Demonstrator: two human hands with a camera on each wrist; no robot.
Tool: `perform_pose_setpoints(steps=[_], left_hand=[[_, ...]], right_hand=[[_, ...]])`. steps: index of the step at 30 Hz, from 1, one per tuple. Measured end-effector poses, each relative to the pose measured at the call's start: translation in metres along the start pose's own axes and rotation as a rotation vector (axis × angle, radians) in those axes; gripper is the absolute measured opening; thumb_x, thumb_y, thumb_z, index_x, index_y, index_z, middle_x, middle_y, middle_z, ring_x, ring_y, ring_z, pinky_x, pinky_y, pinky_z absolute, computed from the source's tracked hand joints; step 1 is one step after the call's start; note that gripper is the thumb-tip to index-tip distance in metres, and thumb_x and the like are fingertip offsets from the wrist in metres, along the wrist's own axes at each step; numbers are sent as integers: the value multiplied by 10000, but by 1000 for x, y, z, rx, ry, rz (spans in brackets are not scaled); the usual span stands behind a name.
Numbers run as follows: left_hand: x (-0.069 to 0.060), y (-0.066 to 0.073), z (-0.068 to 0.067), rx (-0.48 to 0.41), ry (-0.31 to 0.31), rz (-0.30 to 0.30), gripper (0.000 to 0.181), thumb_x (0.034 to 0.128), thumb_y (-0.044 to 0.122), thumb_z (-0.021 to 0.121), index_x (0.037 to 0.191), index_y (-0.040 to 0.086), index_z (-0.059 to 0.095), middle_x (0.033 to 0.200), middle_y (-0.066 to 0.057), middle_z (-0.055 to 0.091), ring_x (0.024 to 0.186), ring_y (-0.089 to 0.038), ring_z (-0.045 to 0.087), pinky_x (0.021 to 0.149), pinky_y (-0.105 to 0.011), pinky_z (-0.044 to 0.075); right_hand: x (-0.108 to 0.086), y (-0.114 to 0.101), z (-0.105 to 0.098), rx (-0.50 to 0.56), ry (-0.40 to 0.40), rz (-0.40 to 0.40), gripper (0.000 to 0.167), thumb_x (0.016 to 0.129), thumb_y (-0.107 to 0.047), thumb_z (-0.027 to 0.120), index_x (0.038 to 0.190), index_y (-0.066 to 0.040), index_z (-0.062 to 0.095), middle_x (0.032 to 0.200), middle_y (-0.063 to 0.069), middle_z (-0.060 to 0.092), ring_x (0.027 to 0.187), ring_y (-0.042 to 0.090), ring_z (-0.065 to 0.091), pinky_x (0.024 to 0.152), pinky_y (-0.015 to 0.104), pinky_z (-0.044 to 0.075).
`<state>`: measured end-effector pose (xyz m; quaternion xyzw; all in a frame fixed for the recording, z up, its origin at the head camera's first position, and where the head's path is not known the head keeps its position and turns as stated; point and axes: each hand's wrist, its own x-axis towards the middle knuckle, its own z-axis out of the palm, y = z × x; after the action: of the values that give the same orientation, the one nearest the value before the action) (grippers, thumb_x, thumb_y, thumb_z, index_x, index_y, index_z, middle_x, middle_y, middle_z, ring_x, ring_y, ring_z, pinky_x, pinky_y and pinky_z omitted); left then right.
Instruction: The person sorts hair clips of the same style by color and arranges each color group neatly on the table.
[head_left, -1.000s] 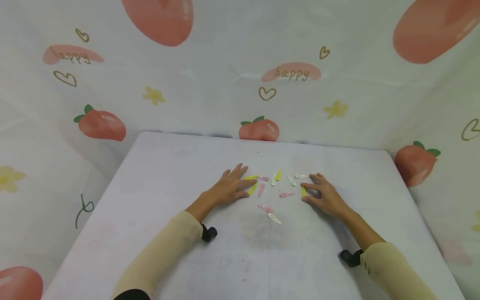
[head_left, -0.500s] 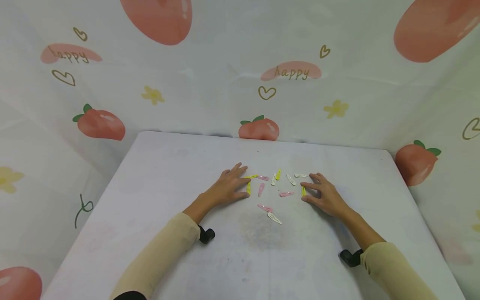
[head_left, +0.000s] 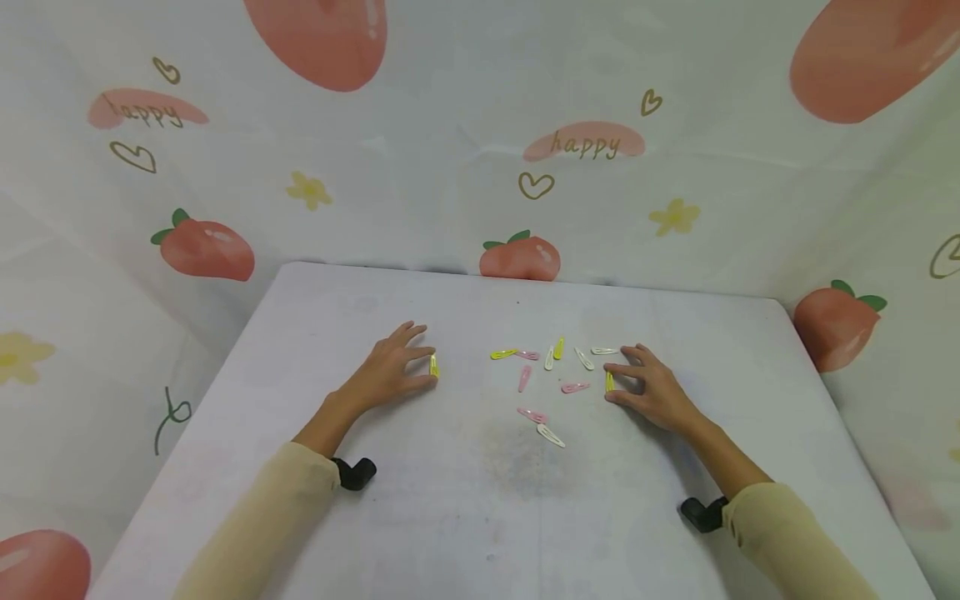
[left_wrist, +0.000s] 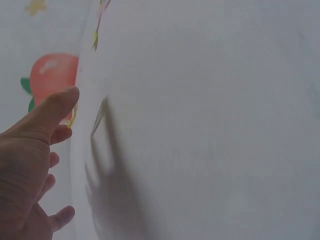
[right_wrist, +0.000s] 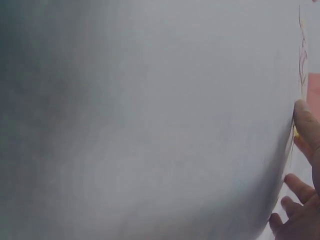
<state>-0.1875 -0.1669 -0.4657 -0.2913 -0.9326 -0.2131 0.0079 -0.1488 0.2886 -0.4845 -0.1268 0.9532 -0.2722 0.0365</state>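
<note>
In the head view my left hand (head_left: pixel 384 372) pinches a yellow snap hair clip (head_left: pixel 434 367) between thumb and index finger, left of the scattered clips. The left wrist view shows that clip (left_wrist: pixel 73 116) held off the table, its shadow apart from the fingers. My right hand (head_left: pixel 651 388) has thumb and index finger at the two ends of another yellow hair clip (head_left: pixel 609 382), at the right side of the group. Between the hands lie a yellow clip (head_left: pixel 503 354) touching a pink clip (head_left: pixel 528 356), and a white clip (head_left: pixel 549 358) beside a yellow one (head_left: pixel 558 348).
More clips lie on the white table (head_left: pixel 450 517): white ones (head_left: pixel 583 359) near the right fingers, a pink one (head_left: pixel 575 387), another pink one (head_left: pixel 524 379), and a pink clip (head_left: pixel 532 415) meeting a white clip (head_left: pixel 551 436) nearer the front. A patterned cloth (head_left: pixel 420 183) hangs behind.
My left hand has picked a yellow hair clip from the group's left side and moved left with it. The right hand stays in place with its clip.
</note>
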Motion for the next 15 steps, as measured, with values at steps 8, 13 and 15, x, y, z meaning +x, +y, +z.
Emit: perform_pose_setpoints(steps=[8, 13, 15], left_hand=[[-30, -33, -18, 1, 4, -126, 493, 854, 277, 789, 1258, 18, 676, 1479, -264, 433, 1433, -462, 265, 1028, -719, 300], [-40, -46, -24, 37, -19, -157, 490, 875, 271, 767, 1279, 16, 659, 1484, -281, 413, 1431, -476, 253, 1029, -719, 298], [-43, -51, -25, 49, -29, -167, 494, 885, 273, 756, 1293, 15, 650, 1487, -284, 405, 1430, -479, 247, 1030, -717, 296]], right_hand=[[1, -1, -1, 16, 4, -11, 559, 813, -281, 823, 1285, -27, 662, 1474, 286, 407, 1418, 501, 259, 1091, 686, 237], [0, -2, -1, 15, -2, -4, 559, 823, -289, 818, 1292, -29, 658, 1471, 290, 402, 1384, 516, 312, 1090, 663, 267], [1, -2, 0, 20, -5, 3, 557, 830, -290, 813, 1297, -30, 654, 1474, 291, 399, 1387, 519, 306, 1092, 663, 264]])
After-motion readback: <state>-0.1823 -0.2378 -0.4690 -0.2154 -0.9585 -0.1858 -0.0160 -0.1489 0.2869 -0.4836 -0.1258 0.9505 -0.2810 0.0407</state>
